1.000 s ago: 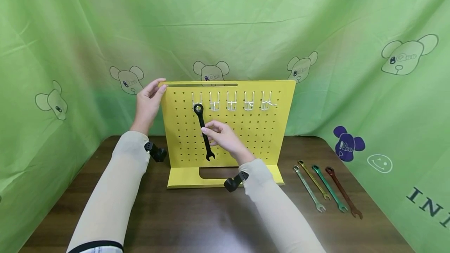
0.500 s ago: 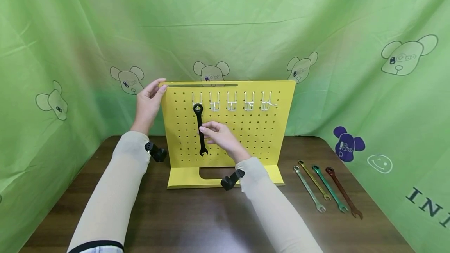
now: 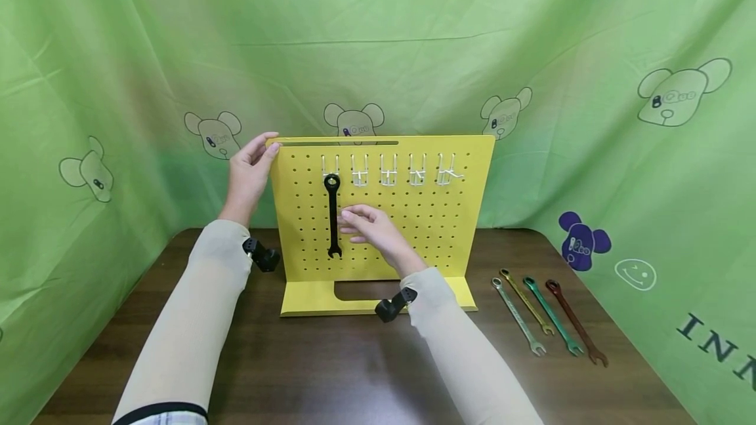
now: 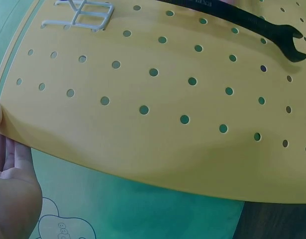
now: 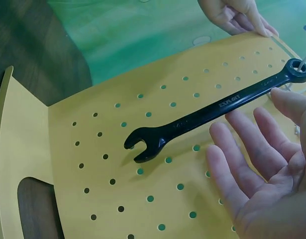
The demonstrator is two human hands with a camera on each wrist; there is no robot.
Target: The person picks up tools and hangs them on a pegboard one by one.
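A black combination wrench hangs nearly straight down from the leftmost white wire hook, its ring end around the prong. Beside its shank is my right hand, with fingers loosely spread and gripping nothing. In the right wrist view the fingertips lie close to the wrench, which reads EXPLOIT. My left hand pinches the upper left corner of the yellow pegboard, thumb in front and fingers behind. The left wrist view shows that hand at the board's edge, with the open jaw of the wrench at upper right.
Several more white hooks run in a row to the right of the wrench. Silver, yellow, green and reddish-brown wrenches lie on the dark wooden table at right. A green curtain surrounds the table.
The black wrench has swung from a slant to almost vertical on its hook. My right hand has let go of its shank and moved slightly right. The left hand stays put.
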